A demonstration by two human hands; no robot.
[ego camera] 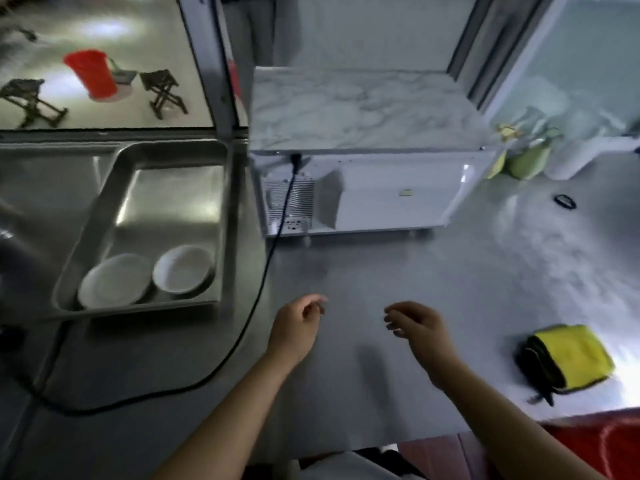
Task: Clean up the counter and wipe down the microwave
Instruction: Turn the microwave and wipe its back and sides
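both the left hand and right hand hover loosely curled, holding nothing, low in the frame; the microwave sits centre on the table; its slack cord could snag; the yellow cloth lies lower right.

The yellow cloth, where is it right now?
In the head view, the yellow cloth lies folded on the counter at lower right, just right of the right hand.
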